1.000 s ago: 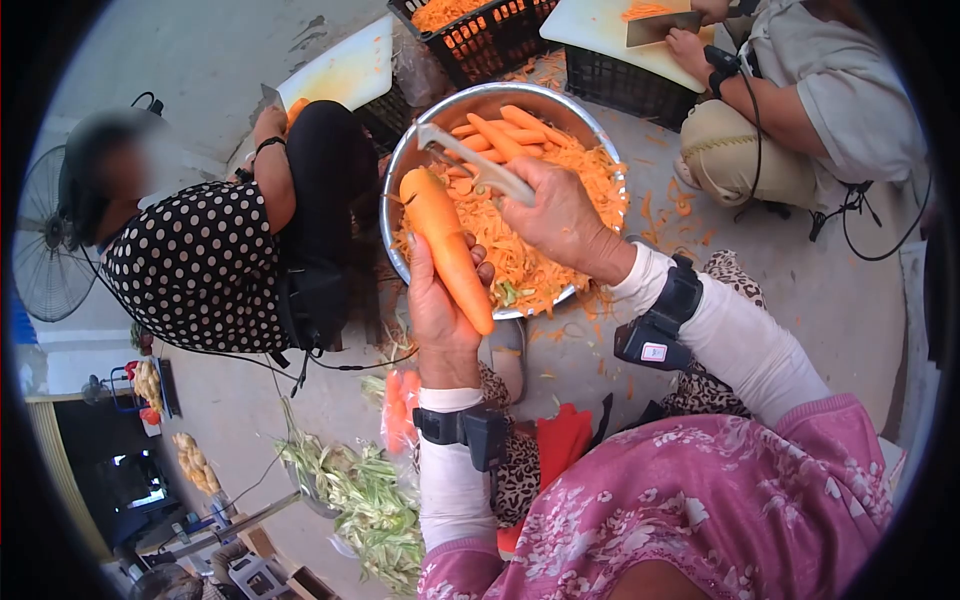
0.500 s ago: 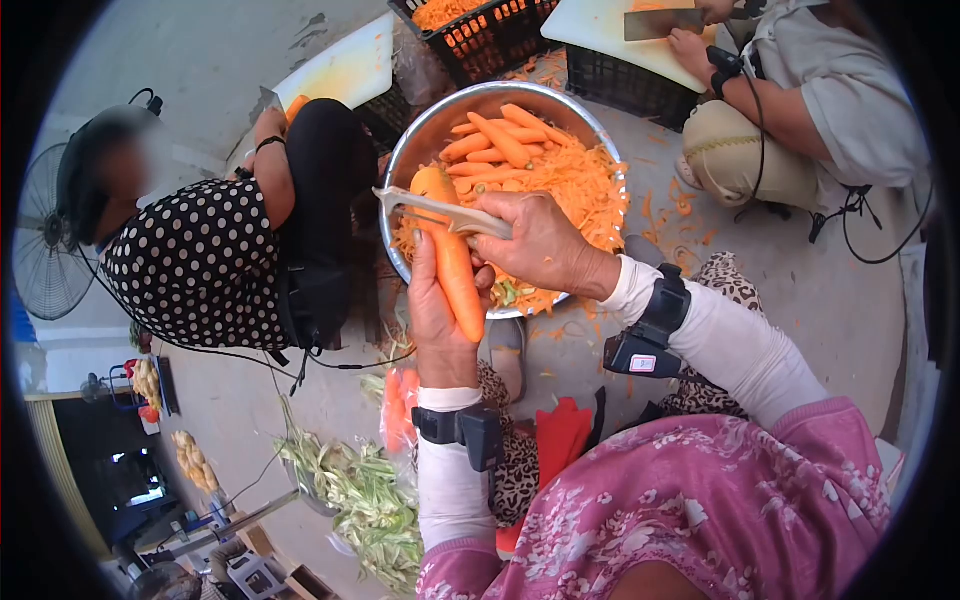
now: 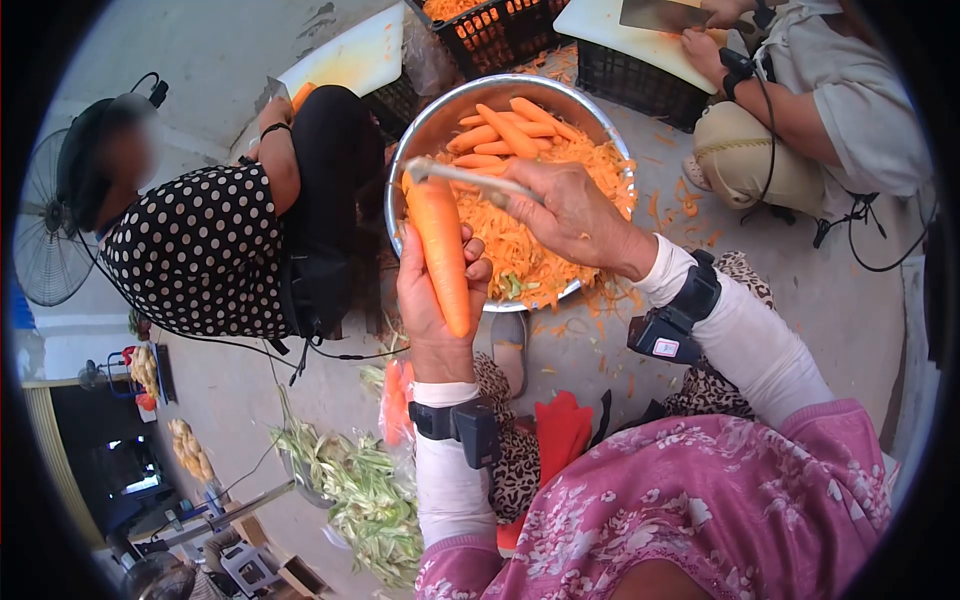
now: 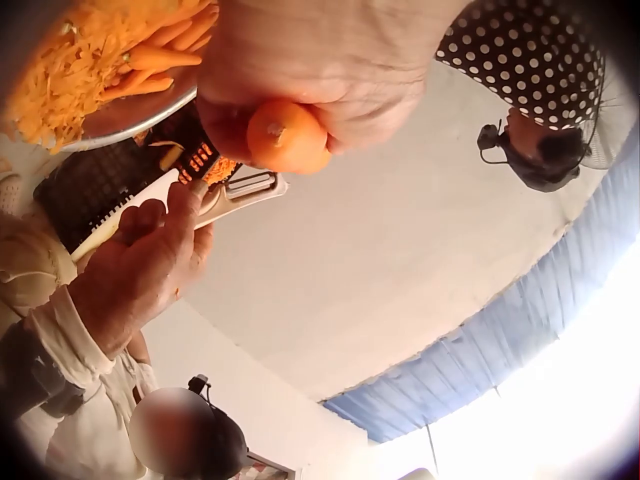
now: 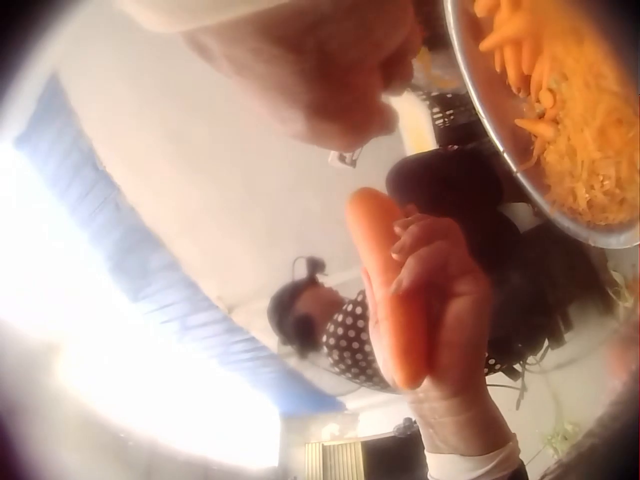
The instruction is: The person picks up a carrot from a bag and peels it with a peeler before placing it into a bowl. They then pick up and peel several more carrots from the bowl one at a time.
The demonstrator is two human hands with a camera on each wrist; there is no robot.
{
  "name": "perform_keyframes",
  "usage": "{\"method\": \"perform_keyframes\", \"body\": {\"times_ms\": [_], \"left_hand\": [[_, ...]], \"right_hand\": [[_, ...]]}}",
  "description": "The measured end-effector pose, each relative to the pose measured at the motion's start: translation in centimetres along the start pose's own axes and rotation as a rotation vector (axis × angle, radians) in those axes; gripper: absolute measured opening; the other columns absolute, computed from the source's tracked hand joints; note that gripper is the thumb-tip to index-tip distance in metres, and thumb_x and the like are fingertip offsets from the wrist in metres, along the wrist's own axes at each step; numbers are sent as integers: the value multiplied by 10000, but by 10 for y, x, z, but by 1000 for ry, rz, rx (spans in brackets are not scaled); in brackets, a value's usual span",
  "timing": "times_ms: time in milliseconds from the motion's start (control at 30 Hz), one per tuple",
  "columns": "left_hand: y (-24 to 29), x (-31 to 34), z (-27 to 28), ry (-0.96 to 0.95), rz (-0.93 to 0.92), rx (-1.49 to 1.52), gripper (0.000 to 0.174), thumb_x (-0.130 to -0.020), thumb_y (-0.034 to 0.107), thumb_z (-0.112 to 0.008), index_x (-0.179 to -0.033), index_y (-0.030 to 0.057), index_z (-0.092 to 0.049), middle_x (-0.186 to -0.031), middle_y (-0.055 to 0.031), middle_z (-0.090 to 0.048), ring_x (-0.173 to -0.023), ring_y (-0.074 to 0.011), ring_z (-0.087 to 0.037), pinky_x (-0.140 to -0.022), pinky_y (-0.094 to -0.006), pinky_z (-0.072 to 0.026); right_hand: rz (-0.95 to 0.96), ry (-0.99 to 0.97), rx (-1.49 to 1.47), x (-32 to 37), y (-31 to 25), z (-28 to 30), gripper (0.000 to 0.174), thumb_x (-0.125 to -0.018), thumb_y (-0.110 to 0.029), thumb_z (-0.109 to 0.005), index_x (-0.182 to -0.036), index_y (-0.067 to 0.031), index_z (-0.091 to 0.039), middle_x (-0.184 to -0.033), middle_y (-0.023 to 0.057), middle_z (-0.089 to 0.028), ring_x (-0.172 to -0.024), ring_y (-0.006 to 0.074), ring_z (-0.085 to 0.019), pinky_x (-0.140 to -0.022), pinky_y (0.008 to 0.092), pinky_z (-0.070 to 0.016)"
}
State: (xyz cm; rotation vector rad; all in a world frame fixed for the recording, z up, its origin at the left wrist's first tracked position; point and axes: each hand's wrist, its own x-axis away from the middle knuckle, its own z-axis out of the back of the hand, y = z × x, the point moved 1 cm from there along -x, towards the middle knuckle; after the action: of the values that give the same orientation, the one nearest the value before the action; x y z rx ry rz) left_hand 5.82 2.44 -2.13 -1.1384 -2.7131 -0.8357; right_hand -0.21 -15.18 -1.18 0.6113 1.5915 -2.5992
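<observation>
My left hand (image 3: pixel 435 318) grips a large carrot (image 3: pixel 441 262), its thick end pointing away and its narrow tip toward me. In the right wrist view the fingers wrap one side of the carrot (image 5: pixel 393 305). My right hand (image 3: pixel 582 218) holds a pale-handled peeler (image 3: pixel 420 169) by its handle. In the head view the peeler's head overlaps the carrot's thick end; in the left wrist view the peeler (image 4: pixel 262 186) shows its slotted blade. Beneath both hands stands a metal basin (image 3: pixel 440 122) with peeled carrots (image 3: pixel 512 132) lying on a heap of orange peelings (image 3: pixel 545 262).
A seated person in polka dots (image 3: pixel 200 260) is at the left; another in a light shirt (image 3: pixel 865 110) cuts at the upper right. White cutting boards (image 3: pixel 350 55) and a black crate (image 3: pixel 515 40) stand beyond the basin. Green husks (image 3: pixel 375 515) lie at lower left.
The peeler went down along the carrot toward me, then back up to its thick end. The left hand keeps hold of the carrot, which has turned slightly more upright in view.
</observation>
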Motion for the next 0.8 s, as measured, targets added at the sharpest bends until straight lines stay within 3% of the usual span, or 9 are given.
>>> {"method": "perform_keyframes", "body": {"times_ms": [100, 167, 233, 333, 400, 533, 600, 633, 800], "left_hand": [[0, 0, 0, -28, 21, 39, 444, -968, 419, -448, -1117, 3, -484, -894, -139, -521, -749, -191, -475, -566, -257, -437], [1, 4, -5, 116, -28, -11, 440, -965, 429, -446, -1109, 15, -489, -880, -139, -523, -731, -192, -475, -556, -257, -436], [1, 6, -9, 99, -10, -5, 442, -964, 429, -448, -1110, 13, -484, -878, -138, -526, -726, -192, -475, -552, -257, -435], [1, 1, 3, 33, 39, 46, 447, -965, 426, -448, -1116, 7, -467, -869, -134, -512, -711, -184, -460, -543, -249, -428], [-1, -1, 12, -18, 78, 86, 449, -967, 425, -446, -1120, 3, -454, -862, -131, -494, -702, -175, -446, -538, -242, -422], [-6, 4, -1, -43, 127, -5, 462, -976, 436, -424, -1112, -6, -425, -855, -102, -391, -669, -148, -371, -520, -215, -382], [-8, 6, -4, -99, 159, -102, 466, -976, 436, -428, -1117, -8, -429, -857, -99, -395, -672, -144, -368, -514, -214, -363], [-9, 6, -9, -101, 165, -109, 466, -976, 436, -428, -1117, -8, -429, -857, -99, -395, -672, -144, -368, -514, -214, -363], [-8, 2, -10, 0, 82, -153, 494, -974, 458, -417, -1125, -12, -444, -857, -96, -414, -669, -137, -364, -515, -218, -354]], "right_hand": [[152, -158, -21, 7, -3, -3, 220, -890, -213, -564, -856, 0, -523, -726, 192, -548, -719, 381, -571, -628, 442, -438], [190, -212, -86, 12, -2, -5, 207, -893, -219, -567, -877, -13, -553, -721, 178, -549, -702, 363, -573, -616, 422, -439], [230, -268, -151, 13, -2, -6, 199, -896, -224, -569, -897, -26, -583, -715, 164, -550, -686, 344, -575, -604, 402, -440], [235, -194, 32, 12, -1, -7, 195, -892, -218, -571, -873, -24, -564, -710, 168, -538, -683, 360, -566, -600, 429, -431], [252, -23, 185, 8, 7, -8, 189, -898, -205, -562, -866, -19, -550, -708, 171, -545, -679, 377, -552, -595, 439, -423], [160, 82, 250, -9, 27, 2, 185, -906, -190, -552, -850, -14, -549, -696, 179, -552, -670, 386, -547, -596, 444, -421], [77, 105, 385, -15, 46, 9, 200, -898, -239, -547, -911, -44, -590, -759, 182, -631, -735, 371, -613, -634, 470, -473], [-23, 55, 380, -15, 46, 14, 214, -902, -219, -544, -986, -40, -627, -794, 181, -650, -746, 361, -624, -645, 454, -487], [-99, 168, 193, -15, 22, 22, 222, -903, -219, -556, -975, -22, -629, -768, 184, -633, -704, 357, -607, -619, 424, -474]]}}
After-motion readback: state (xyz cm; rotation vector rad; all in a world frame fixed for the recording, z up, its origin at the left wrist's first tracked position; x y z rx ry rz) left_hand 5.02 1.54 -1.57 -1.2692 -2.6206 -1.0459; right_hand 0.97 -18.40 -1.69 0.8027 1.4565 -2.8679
